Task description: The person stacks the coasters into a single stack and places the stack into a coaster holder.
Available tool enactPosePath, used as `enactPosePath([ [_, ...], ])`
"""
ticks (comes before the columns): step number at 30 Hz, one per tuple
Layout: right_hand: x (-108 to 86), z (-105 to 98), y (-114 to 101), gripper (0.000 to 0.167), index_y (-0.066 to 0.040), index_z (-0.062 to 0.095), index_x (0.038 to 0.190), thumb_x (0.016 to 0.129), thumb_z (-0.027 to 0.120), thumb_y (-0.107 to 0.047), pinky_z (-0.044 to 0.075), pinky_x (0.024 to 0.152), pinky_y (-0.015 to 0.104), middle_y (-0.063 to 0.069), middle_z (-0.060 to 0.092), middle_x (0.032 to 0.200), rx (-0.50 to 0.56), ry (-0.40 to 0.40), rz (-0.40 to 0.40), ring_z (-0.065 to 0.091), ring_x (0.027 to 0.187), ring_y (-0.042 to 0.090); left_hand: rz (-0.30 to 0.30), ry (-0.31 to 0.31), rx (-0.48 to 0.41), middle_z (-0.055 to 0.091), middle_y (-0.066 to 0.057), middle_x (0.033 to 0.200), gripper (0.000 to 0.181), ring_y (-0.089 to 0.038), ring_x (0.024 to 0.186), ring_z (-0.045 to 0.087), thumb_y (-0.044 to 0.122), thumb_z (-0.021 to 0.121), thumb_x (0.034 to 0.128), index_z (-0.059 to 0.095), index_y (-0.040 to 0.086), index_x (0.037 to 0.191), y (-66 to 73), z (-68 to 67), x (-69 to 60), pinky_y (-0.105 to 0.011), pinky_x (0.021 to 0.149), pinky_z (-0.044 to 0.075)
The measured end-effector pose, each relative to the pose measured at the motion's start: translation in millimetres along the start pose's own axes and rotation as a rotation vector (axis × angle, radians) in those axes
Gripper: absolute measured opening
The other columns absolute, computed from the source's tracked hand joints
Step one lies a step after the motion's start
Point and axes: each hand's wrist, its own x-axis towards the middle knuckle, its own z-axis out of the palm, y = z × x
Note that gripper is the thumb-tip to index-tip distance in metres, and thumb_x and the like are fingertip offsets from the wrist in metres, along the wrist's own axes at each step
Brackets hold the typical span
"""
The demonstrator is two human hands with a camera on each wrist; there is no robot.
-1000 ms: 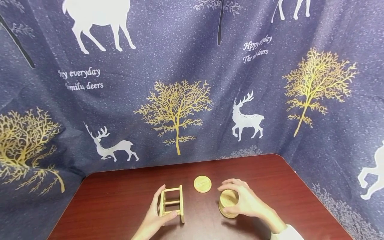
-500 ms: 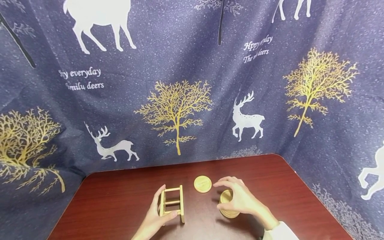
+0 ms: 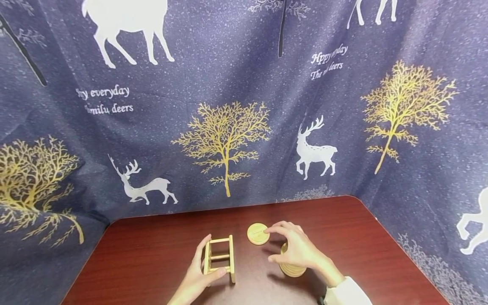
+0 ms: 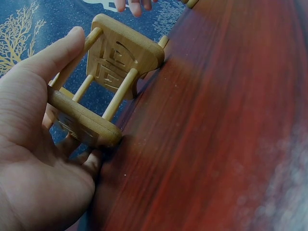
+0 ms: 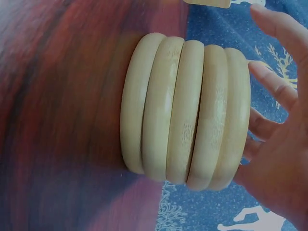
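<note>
My left hand grips a small wooden coaster rack at the table's middle. In the left wrist view, its cut-out end panel and joining rods show, with the thumb along one rod. A single round wooden coaster lies flat beyond the rack, to its right. Farther right stands a stack of several coasters, partly covered by my right hand in the head view. That hand hovers with spread fingers, holding nothing. Its index fingertip overlaps the single coaster's right edge; whether it touches, I cannot tell.
The reddish-brown table has rounded far corners. A dark blue cloth printed with deer and trees hangs behind it and along both sides.
My right hand has let go of the coaster stack and moved left and away from me, toward the single coaster. The left hand and rack have stayed in place.
</note>
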Motion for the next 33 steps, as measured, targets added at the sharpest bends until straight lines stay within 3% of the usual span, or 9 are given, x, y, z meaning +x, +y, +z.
enactPosePath([
  [18, 9.1, 10, 0, 0.059, -0.02, 0.077, 0.128, 0.073, 0.101, -0.024, 0.048, 0.099, 0.052, -0.007, 0.075, 0.121, -0.019, -0.036, 0.086, 0.069, 0.115, 0.022, -0.017, -0.032, -0.056, 0.032, -0.034, 0.167, 0.108, -0.042, 0.128, 0.065, -0.001, 0.088, 0.0901, 0.023, 0.02, 0.174, -4.0, -1.5, 0.4, -0.036, 0.089, 0.065],
  [33, 14.4, 13, -5, 0.055, -0.018, 0.078, 0.125, 0.076, 0.1, -0.024, 0.048, 0.095, 0.052, -0.002, 0.077, 0.117, -0.049, -0.009, 0.064, 0.07, 0.11, 0.025, -0.02, -0.033, -0.057, 0.034, -0.034, 0.166, 0.109, -0.042, 0.128, 0.065, -0.001, 0.088, 0.0899, 0.023, 0.019, 0.174, -3.3, -1.0, 1.1, -0.035, 0.09, 0.065],
])
